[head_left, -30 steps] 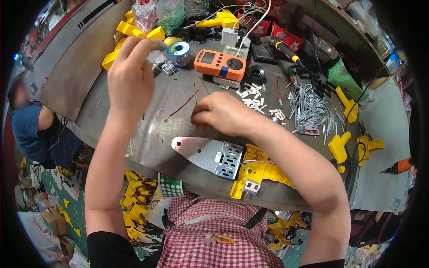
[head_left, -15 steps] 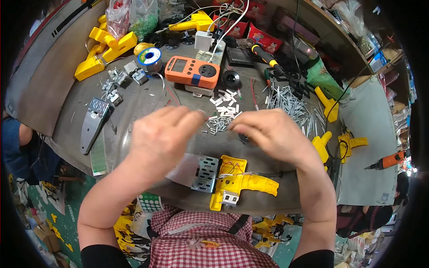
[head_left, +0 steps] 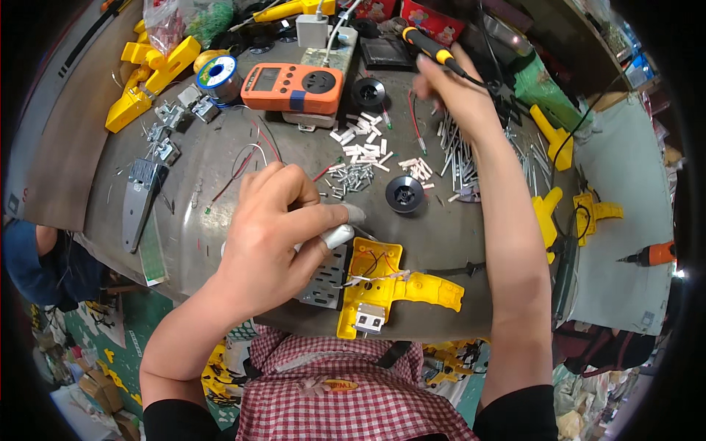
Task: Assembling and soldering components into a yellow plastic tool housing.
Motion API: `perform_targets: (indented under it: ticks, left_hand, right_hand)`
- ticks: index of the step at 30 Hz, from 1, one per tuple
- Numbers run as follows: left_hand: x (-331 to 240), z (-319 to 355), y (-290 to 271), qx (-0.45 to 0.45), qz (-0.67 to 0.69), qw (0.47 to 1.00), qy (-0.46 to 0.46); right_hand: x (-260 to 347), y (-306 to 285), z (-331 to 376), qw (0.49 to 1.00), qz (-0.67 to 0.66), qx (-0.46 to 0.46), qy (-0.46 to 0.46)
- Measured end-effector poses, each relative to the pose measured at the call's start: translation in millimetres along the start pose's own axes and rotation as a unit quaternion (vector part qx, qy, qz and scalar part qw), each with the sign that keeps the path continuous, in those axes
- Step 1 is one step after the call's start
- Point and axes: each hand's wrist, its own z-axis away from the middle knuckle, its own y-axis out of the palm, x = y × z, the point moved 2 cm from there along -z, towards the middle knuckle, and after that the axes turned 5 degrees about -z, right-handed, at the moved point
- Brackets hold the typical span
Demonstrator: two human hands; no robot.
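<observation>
Yellow housing: the open yellow plastic shell [head_left: 382, 283], with thin wires showing inside, is lain just right of the left hand [head_left: 276, 235], close to the near table edge [head_left: 412, 331]; half a second ago both hands were closed over it.
Left hand: it is closed in a pinch on a grey metal plate [head_left: 327, 279] and what looks like a white taped fingertip or small part; which of the two cannot be told. The plate is pressed against the shell's left side.
Right hand: the right hand [head_left: 456, 95] has been lifted away to the far side of the table and is now wrapped around a yellow-and-black soldering iron [head_left: 434, 51], its tip hidden.
Meaning: the shell is judged to be held ready by one hand while the tool is fetched by the other; work on the wires appears not yet begun.
Between the hands: white sleeves and metal pins [head_left: 360, 158] and a black solder spool [head_left: 405, 194] are scattered below the right wrist.
Open room: a bare patch of table is left just beyond the left knuckles; an orange meter [head_left: 294, 79] is stood farther off.
Edges: the shell's handle is projected toward the table's near rim, with little margin behind the left wrist.
</observation>
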Motion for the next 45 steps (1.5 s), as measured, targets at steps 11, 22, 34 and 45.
perform_targets:
  ticks: [11, 22, 34, 45]
  left_hand:
    - [6, 24, 5, -0.003, 0.136, 0.985, -0.11]
    - [6, 26, 7, -0.023, 0.104, 0.991, -0.076]
    - [4, 26, 8, -0.015, 0.08, 0.993, -0.086]
    - [3, 28, 10, -0.019, 0.111, 0.99, -0.084]
  right_hand:
    - [59, -21, 38, 0.97, -0.024, -0.175, -0.167]
    - [36, -6, 83, 0.986, -0.166, -0.002, 0.023]
    - [38, -2, 81, 0.985, -0.167, 0.018, 0.027]
    - [40, -3, 82, 0.988, -0.151, 0.011, 0.039]
